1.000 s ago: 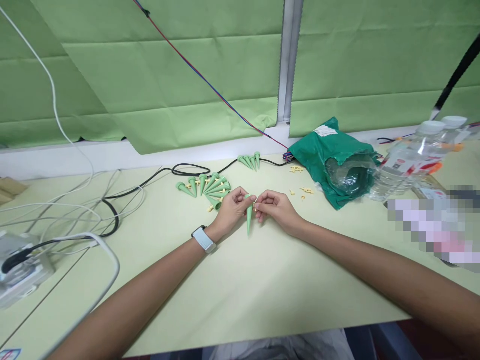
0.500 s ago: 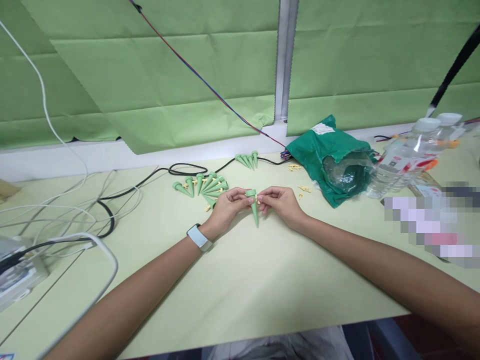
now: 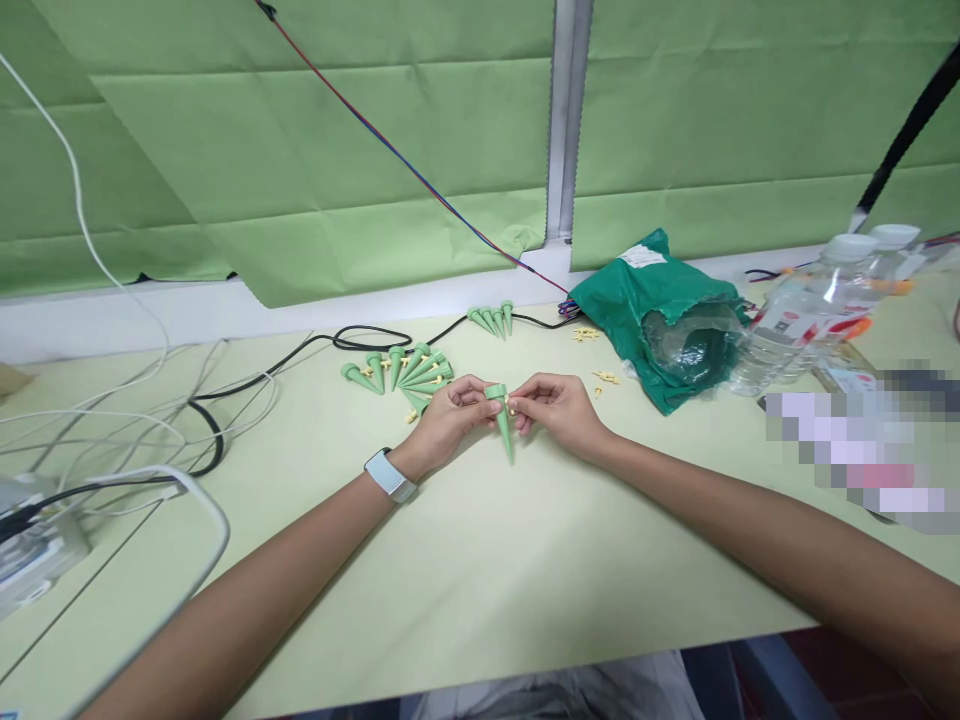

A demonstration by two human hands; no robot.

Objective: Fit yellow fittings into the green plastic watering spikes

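My left hand [image 3: 454, 420] pinches a green plastic spike [image 3: 505, 430] near its wide capped top, its point facing down. Close against the spike's right side, my right hand [image 3: 561, 412] has finger and thumb pinched on a small yellow plastic piece [image 3: 511, 404], mostly covered by the fingertips. Beyond my left hand lies a fan of several green spikes [image 3: 397, 368], some with yellow pieces on them. Farther back is a smaller row of green spikes [image 3: 491, 319]. Loose yellow pieces [image 3: 606, 377] lie past my right hand.
A torn green plastic bag [image 3: 626, 295] with clear plastic inside lies at the back right, beside water bottles [image 3: 814, 300]. Tangled white and black cables [image 3: 202, 420] cover the left side, near a power strip [image 3: 37, 550]. A blurred flat object [image 3: 847, 440] lies right.
The yellow piece in my right hand is now against the side of the green spike, where a small gap showed before. My left hand keeps its hold; the view has shifted slightly.
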